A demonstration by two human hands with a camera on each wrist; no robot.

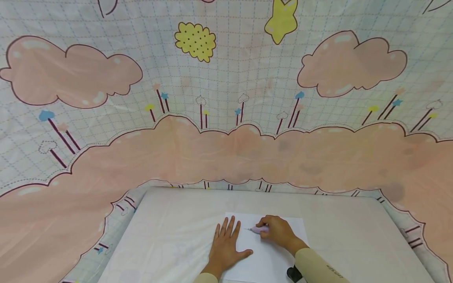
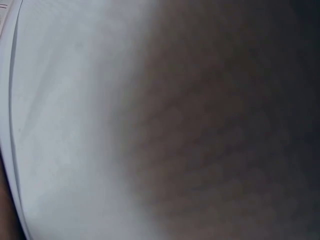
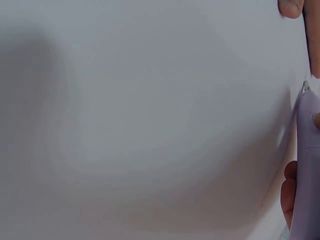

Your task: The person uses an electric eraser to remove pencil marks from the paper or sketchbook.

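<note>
A sheet of white paper (image 1: 270,261) lies on the pale-covered table. My left hand (image 1: 225,248) rests flat over the paper's left side, fingers spread and thumb out to the right. My right hand (image 1: 279,232) grips a lavender handheld tool (image 1: 260,229) with a thin metal tip, which points left toward the left hand's fingers. In the right wrist view the lavender tool (image 3: 306,165) stands at the right edge, its narrow tip at the paper, close to the left hand's fingertips (image 3: 290,7). A dark blur fills much of the left wrist view.
The table (image 1: 170,220) has a smooth off-white cover. Behind and around it hangs a cloth (image 1: 219,153) printed with pink clouds and stars. A black rounded object (image 1: 293,274) sits under the right forearm.
</note>
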